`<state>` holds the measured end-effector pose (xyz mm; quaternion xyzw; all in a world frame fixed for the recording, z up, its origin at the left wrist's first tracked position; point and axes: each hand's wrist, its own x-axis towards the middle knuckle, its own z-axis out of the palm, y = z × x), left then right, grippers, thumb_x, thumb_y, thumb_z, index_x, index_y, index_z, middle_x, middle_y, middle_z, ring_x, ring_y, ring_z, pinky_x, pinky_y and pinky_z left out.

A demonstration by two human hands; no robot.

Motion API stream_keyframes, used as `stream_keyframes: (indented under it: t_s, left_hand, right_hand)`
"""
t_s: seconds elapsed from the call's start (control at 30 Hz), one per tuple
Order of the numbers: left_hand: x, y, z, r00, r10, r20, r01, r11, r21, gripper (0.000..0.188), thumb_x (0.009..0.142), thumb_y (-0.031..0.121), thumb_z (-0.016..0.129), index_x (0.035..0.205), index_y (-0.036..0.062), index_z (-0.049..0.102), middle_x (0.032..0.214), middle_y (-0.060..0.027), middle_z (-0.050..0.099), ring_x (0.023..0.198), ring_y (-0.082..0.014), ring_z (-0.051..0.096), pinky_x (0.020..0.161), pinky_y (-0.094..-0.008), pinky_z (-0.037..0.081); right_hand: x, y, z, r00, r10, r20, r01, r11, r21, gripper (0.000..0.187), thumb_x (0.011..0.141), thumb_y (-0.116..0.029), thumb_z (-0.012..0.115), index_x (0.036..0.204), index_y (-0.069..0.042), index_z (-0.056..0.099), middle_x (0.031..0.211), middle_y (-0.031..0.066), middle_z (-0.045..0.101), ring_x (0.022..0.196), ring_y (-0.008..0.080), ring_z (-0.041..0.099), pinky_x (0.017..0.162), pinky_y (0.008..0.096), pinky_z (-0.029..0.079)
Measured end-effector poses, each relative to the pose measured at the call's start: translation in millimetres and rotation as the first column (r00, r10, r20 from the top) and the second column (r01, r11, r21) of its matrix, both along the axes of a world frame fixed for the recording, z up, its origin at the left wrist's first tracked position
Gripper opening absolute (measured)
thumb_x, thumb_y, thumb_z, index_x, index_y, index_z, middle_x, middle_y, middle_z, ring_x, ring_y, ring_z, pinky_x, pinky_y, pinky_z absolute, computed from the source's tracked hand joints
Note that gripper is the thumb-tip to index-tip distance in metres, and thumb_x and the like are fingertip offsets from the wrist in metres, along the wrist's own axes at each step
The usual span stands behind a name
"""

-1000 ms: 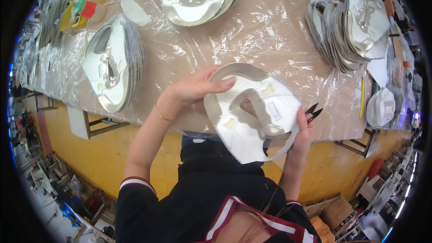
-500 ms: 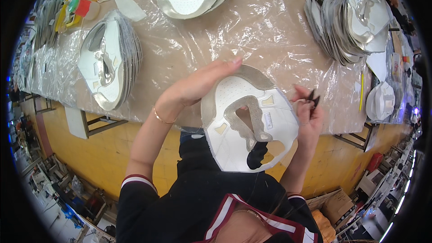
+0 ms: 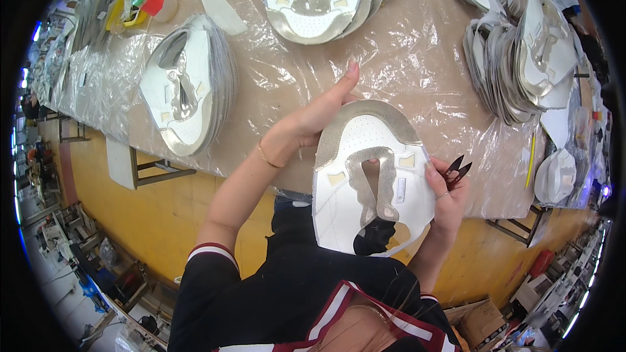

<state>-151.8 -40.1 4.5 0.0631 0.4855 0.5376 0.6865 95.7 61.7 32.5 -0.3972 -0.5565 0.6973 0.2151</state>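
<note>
A flat white shoe upper (image 3: pixel 329 205) with shiny beige-gold trim is held up in front of my body, its toe end pointing away from me. My left hand (image 3: pixel 324 112) supports it at the far left edge, thumb stretched out and the other fingers partly hidden behind it. At the right edge my right hand (image 3: pixel 448 197) presses its thumb on the upper. That same hand keeps a small pair of dark thread snips (image 3: pixel 460 167) in its curled fingers, blades sticking out past the knuckles, away from the upper.
Clear plastic sheeting covers the table (image 3: pixel 287 91). Stacks of similar uppers stand at the left (image 3: pixel 189 91), the far middle (image 3: pixel 319 0) and the right (image 3: pixel 521 58). Bottles with red bands (image 3: pixel 158 5) are at the far left. A yellow stick (image 3: pixel 531 160) lies at the right.
The upper has turned more upright and shifted slightly right. My right thumb has come onto its right edge. The whole view has shifted, so the table things appear further right.
</note>
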Motion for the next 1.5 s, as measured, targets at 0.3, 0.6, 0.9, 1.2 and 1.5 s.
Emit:
stream_keyframes:
  t_s: [0.3, 0.6, 0.9, 1.2, 1.5]
  left_hand:
    - [-37.0, 15.2, 16.5, 0.988, -0.115, -0.103, 0.123, 0.989, 0.082, 0.101, 0.088, 0.078, 0.031, 0.146, -0.0047, 0.025, 0.133, -0.0222, 0.046, 0.120, -0.0217, 0.051, 0.091, -0.0329, 0.051]
    - [-57.2, 31.6, 25.3, 0.937, 0.084, -0.338, -0.074, 0.996, 0.042, 0.088, 0.093, 0.071, 0.032, 0.105, -0.0098, 0.065, 0.092, -0.0150, 0.067, 0.085, -0.0119, 0.064, 0.072, -0.0234, 0.054]
    - [-77.4, 35.9, 44.4, 0.967, 0.037, -0.252, -0.020, 0.997, 0.068, 0.090, 0.095, 0.068, 0.030, 0.140, -0.0099, 0.031, 0.129, -0.0219, 0.052, 0.117, -0.0202, 0.053, 0.099, -0.0284, 0.043]
    - [-68.2, 28.5, 36.3, 0.967, 0.143, -0.211, -0.126, 0.988, 0.092, 0.076, 0.102, 0.056, 0.021, 0.122, -0.0075, 0.058, 0.113, -0.0133, 0.065, 0.102, -0.0159, 0.063, 0.092, -0.0275, 0.049]
    - [25.3, 16.7, 22.7, 0.763, 0.293, -0.577, -0.096, 0.933, 0.347, 0.037, 0.102, 0.018, 0.044, 0.131, -0.0022, 0.052, 0.129, -0.0153, 0.057, 0.117, -0.0207, 0.055, 0.098, -0.0323, 0.043]
  right_hand:
    - [-25.8, 7.8, 4.0, 0.992, -0.118, -0.038, 0.120, 0.992, 0.029, 0.027, 0.086, -0.007, 0.067, 0.108, 0.009, 0.064, 0.095, 0.0125, 0.068, 0.084, 0.0141, 0.062, 0.078, 0.0267, 0.049]
    - [-58.0, 30.0, 14.2, 0.998, -0.044, -0.043, 0.045, 0.999, 0.024, 0.028, 0.086, -0.007, 0.067, 0.109, 0.009, 0.064, 0.096, 0.0124, 0.068, 0.084, 0.0140, 0.062, 0.078, 0.0268, 0.049]
    - [-81.2, 37.1, 19.2, 0.996, -0.042, -0.072, 0.045, 0.998, 0.035, 0.023, 0.087, -0.003, 0.066, 0.107, 0.007, 0.065, 0.094, 0.0113, 0.070, 0.082, 0.0125, 0.063, 0.077, 0.0252, 0.050]
    - [-92.7, 38.8, 21.3, 0.989, -0.070, 0.128, 0.010, 0.910, 0.414, 0.025, 0.087, -0.004, 0.066, 0.111, 0.003, 0.066, 0.094, 0.0103, 0.068, 0.081, 0.0145, 0.064, 0.071, 0.0263, 0.053]
    - [-104.5, 23.1, 48.1, 0.956, 0.051, 0.289, -0.226, 0.754, 0.617, 0.033, 0.083, -0.030, 0.073, 0.107, -0.008, 0.069, 0.089, 0.0123, 0.068, 0.082, 0.0231, 0.067, 0.069, 0.0337, 0.053]
